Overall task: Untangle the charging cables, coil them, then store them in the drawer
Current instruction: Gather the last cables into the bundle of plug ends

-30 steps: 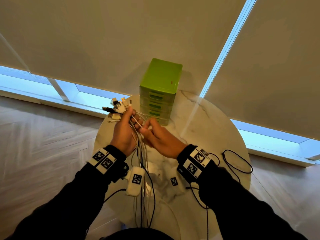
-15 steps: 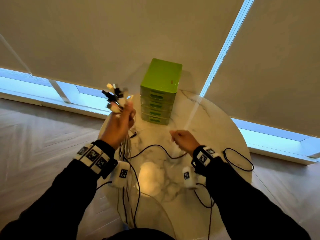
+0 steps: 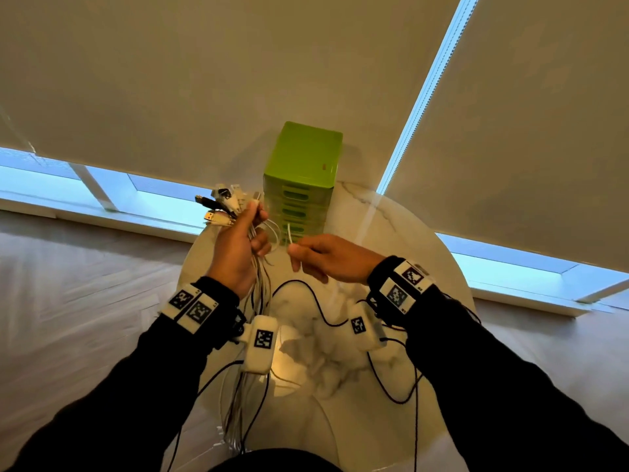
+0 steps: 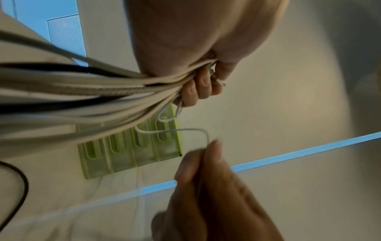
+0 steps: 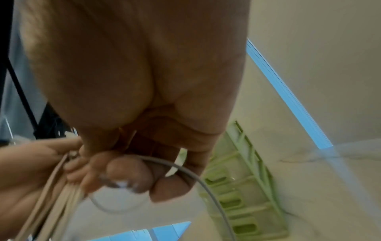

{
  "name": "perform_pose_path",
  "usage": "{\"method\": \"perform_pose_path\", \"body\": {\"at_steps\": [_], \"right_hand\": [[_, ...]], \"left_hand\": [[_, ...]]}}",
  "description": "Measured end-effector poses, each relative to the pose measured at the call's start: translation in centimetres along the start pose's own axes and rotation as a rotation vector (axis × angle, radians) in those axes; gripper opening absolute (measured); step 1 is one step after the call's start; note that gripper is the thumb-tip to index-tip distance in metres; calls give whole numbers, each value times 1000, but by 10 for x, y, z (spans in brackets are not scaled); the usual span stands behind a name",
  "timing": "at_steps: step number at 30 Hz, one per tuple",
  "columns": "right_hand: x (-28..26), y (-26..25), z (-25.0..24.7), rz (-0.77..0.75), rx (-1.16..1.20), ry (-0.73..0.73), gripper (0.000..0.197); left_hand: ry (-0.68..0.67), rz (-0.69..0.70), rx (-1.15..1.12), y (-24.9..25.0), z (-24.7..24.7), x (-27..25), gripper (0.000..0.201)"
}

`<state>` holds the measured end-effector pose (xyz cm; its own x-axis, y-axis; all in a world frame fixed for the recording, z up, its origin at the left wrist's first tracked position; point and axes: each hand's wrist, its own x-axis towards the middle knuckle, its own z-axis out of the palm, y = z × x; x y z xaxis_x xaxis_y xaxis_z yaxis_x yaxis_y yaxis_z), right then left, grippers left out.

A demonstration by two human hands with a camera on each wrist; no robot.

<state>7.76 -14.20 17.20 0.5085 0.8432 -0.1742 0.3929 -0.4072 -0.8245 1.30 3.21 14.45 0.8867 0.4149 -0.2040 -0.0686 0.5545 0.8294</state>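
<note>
Gripping a bundle of charging cables [image 3: 258, 287] in a fist above the tabletop's [image 3: 408, 240] left part, the left hand [image 3: 238, 250] has its fingers [image 4: 198, 88] curled tight round the strands; the plugs [image 3: 221, 206] fan out above its knuckles and the loose lengths hang past the near edge. Just beside it, the right hand [image 3: 326, 257] pinches a thin white cable [image 4: 185, 130] between thumb and fingers [image 5: 128, 171], and that strand loops back into the left fist. A green drawer unit [image 3: 303, 172] stands at the far edge, all its drawers pushed in. One black cable [image 3: 306, 294] lies curved on the marble between the wrists.
</note>
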Motion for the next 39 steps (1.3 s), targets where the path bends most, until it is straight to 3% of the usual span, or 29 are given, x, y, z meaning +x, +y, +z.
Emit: {"method": "perform_pose_path", "body": {"at_steps": [7, 13, 18, 20, 23, 26, 30, 32, 35, 37, 39], "right_hand": [[-46, 18, -4, 66, -58, 334, 24], [-109, 19, -15, 178, -249, 410, 19], [-195, 31, -11, 308, -228, 496, 14], [-231, 36, -4, 370, -185, 553, 16], [-272, 43, 8, 469, -112, 670, 19], [-310, 56, 15, 549, -64, 845, 19], [-380, 94, 19, 763, 94, 984, 19], [-420, 127, 27, 980, 77, 978, 21], [-457, 168, 52, 1318, -15, 813, 23], [-459, 184, 68, 1338, -57, 769, 24], [-446, 184, 75, 1137, -69, 833, 40]], "left_hand": [[-151, -15, 250, -24, 33, -11, 27], [-398, -181, 313, -76, 93, -43, 53], [-607, -276, 386, -111, 140, -72, 30], [-704, -253, 398, -125, 160, -91, 19], [-852, -232, 443, -150, 186, -118, 21], [-839, -272, 492, -177, 212, -138, 32], [-837, -435, 431, -196, 240, -158, 35], [-845, -520, 314, -202, 254, -164, 28], [-851, -594, 221, -213, 270, -171, 25], [-840, -631, 226, -223, 279, -179, 26], [-836, -648, 240, -232, 284, -183, 26]]}}
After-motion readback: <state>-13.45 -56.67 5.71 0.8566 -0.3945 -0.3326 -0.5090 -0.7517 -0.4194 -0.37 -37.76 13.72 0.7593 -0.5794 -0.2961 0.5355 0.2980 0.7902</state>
